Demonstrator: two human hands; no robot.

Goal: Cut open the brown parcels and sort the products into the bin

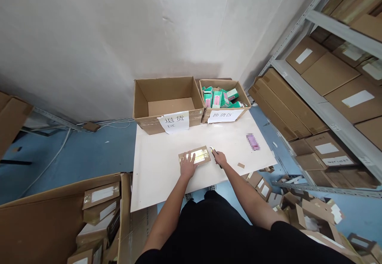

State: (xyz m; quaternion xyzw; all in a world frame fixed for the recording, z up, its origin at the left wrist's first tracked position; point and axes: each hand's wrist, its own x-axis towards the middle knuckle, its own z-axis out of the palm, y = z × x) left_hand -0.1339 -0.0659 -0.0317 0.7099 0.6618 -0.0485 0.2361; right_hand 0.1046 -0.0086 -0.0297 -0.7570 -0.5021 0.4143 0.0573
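A small taped cardboard box [203, 155] with a pale label lies on the white tabletop. My left hand [188, 166] rests on its left part, fingers spread over the top. Just off the box's right end, my right hand [220, 158] is closed around a utility knife [212, 149]. The knife's tip points toward the box, apart from it as far as I can see. A small brown cardboard scrap [241, 165] lies to the right of that hand. Farther right on the table is a purple-pink item [253, 141], blurred out.
At the table's back stand a large open carton [143, 123] with a paper sign and a smaller carton [205, 117] holding several green-and-pink boxes. A big carton of parcels [125, 200] is at lower left. Shelves [325, 109] of boxes line the right; opened boxes [316, 216] litter the floor.
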